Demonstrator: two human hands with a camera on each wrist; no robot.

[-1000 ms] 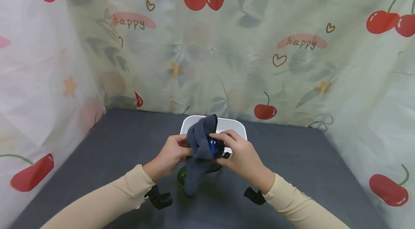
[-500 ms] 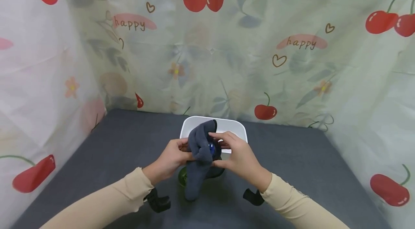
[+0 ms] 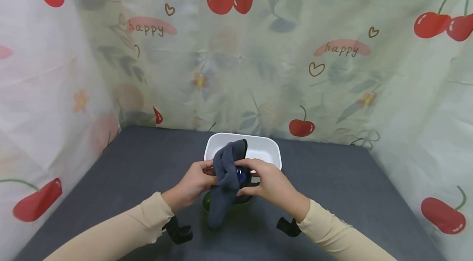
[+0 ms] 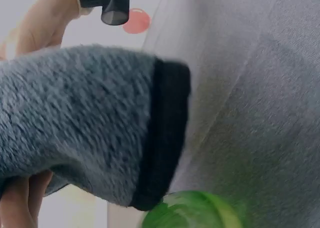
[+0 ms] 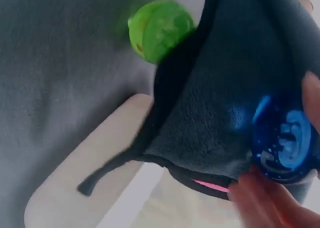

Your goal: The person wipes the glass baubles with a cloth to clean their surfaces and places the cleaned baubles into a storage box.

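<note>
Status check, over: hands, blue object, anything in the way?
Left hand grips gray cloth. Right hand holds shiny blue object against cloth. No obstruction seen; green object close by cloth, white tray beyond.

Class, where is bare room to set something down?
Bare table: left of the white tub, between curtain and left sleeve; right of it, between curtain and right sleeve. Crowded: the tub's near side, where the left hand holds a grey cloth, the right hand a blue object, near a green object.

We saw a black-edged grey cloth (image 3: 225, 168), blue ball (image 5: 287, 144), green ball (image 5: 161, 32), white tub (image 3: 264, 149) and pale curtain (image 3: 240, 72) with red cherries (image 3: 301, 128).
</note>
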